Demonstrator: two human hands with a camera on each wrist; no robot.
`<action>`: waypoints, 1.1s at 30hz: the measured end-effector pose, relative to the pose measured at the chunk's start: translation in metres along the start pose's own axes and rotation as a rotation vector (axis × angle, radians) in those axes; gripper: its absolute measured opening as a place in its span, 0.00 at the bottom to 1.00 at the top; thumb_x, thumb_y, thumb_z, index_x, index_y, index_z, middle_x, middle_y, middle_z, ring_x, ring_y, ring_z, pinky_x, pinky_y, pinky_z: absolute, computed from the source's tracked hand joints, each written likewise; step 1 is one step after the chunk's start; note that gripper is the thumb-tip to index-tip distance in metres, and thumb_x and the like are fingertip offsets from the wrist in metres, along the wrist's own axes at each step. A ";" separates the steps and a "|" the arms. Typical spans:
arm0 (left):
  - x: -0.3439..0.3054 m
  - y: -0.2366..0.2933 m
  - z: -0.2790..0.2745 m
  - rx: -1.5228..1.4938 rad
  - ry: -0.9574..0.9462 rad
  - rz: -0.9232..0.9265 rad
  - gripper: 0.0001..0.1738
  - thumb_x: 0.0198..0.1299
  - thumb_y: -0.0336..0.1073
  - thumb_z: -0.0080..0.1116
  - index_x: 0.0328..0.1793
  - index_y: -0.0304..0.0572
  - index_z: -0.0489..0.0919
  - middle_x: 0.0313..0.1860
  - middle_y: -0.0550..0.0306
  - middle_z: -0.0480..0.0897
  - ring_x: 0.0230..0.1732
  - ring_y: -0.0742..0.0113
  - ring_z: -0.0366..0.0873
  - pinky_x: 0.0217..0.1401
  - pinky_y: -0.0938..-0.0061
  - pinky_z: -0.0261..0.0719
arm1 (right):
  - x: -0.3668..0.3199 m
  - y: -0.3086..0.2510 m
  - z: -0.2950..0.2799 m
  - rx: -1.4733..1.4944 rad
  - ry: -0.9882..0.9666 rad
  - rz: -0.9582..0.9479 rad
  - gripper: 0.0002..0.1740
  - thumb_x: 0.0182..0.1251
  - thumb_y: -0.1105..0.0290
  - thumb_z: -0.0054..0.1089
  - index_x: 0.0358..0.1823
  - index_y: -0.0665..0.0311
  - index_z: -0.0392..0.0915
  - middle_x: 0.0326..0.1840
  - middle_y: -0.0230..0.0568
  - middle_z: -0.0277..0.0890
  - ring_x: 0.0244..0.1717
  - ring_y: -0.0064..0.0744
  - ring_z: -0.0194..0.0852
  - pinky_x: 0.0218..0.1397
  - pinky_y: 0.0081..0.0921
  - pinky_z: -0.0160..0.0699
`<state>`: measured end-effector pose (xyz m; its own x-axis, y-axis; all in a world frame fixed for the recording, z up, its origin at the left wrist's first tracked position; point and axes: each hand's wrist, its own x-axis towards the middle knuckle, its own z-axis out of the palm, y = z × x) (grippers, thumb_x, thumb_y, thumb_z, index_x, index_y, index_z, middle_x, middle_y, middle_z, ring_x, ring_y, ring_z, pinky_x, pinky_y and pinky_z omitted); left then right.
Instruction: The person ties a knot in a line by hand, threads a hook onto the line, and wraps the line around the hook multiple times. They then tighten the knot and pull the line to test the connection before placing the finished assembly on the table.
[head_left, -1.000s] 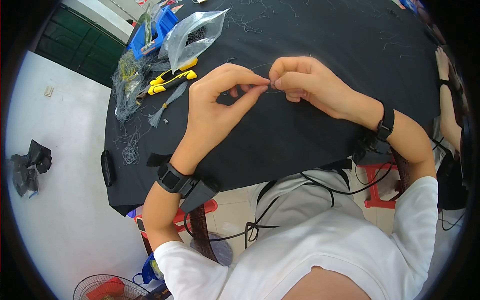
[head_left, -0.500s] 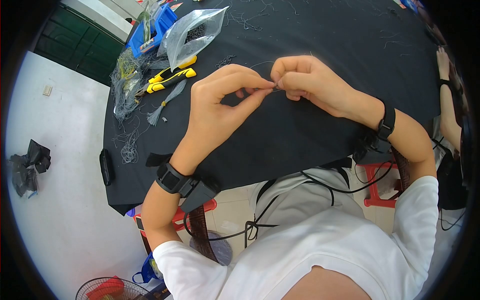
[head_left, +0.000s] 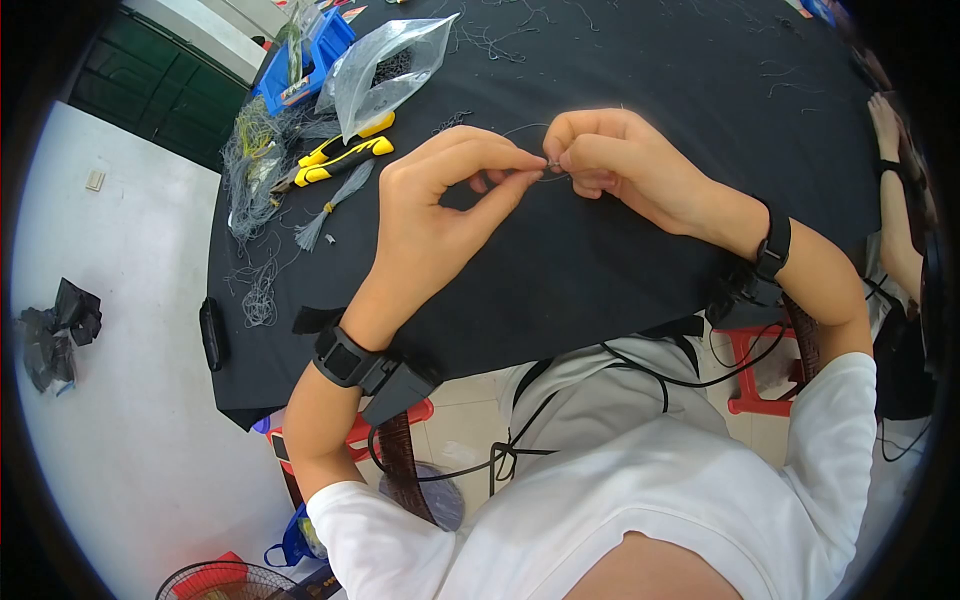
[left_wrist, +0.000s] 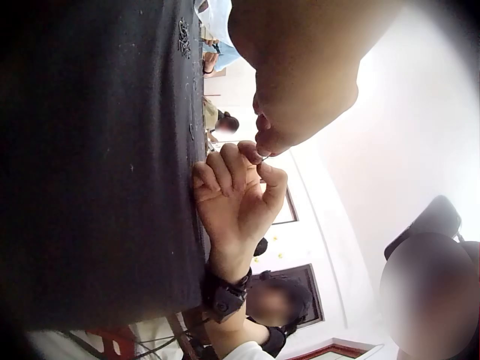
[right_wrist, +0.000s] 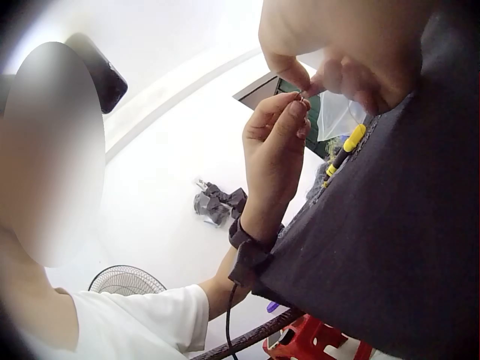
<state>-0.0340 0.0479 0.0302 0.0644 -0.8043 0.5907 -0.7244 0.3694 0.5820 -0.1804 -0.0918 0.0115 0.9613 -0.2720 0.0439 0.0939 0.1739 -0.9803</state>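
In the head view, both hands meet over the black-covered table (head_left: 600,270). The left hand (head_left: 430,205) pinches a tiny grey, metallic-looking piece (head_left: 555,165) between thumb and index fingertip. Opposite it, the right hand (head_left: 635,170) pinches at the same spot, its other fingers curled in. A thin grey line (head_left: 525,127) arcs out between the two hands. The right wrist view shows the left hand (right_wrist: 274,161) with its fingertips close to those of the right hand (right_wrist: 367,52). Most of the piece is hidden by the fingertips; its exact kind I cannot tell.
Yellow-and-black pliers (head_left: 345,162) lie left of the hands, beside a tied bundle of grey line (head_left: 333,207) and tangled line (head_left: 250,170). Behind them are a clear plastic bag (head_left: 385,75) and a blue bin (head_left: 318,62). Another person's arm (head_left: 898,220) rests at the right edge.
The fingertips of both hands have shifted slightly around the tiny piece, which shows a little more between them now. The hands otherwise stay in place.
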 end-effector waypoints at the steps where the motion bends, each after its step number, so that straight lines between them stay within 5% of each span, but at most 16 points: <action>1: 0.000 0.000 0.000 0.001 0.000 0.004 0.09 0.48 0.20 0.62 0.37 0.36 0.83 0.35 0.59 0.81 0.32 0.76 0.73 0.34 0.84 0.69 | 0.000 0.000 0.000 0.000 -0.003 0.000 0.07 0.60 0.67 0.52 0.30 0.62 0.75 0.19 0.21 0.59 0.21 0.14 0.49 0.29 0.17 0.52; 33: 0.000 -0.001 0.004 -0.017 0.010 0.015 0.09 0.46 0.20 0.63 0.36 0.36 0.83 0.32 0.59 0.81 0.30 0.76 0.74 0.34 0.83 0.72 | -0.002 -0.002 0.005 -0.070 0.033 -0.003 0.05 0.54 0.72 0.47 0.27 0.63 0.72 0.18 0.22 0.58 0.19 0.12 0.48 0.27 0.16 0.50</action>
<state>-0.0360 0.0455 0.0271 0.0605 -0.7942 0.6047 -0.7139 0.3890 0.5823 -0.1809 -0.0873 0.0145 0.9519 -0.3035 0.0414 0.0773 0.1071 -0.9912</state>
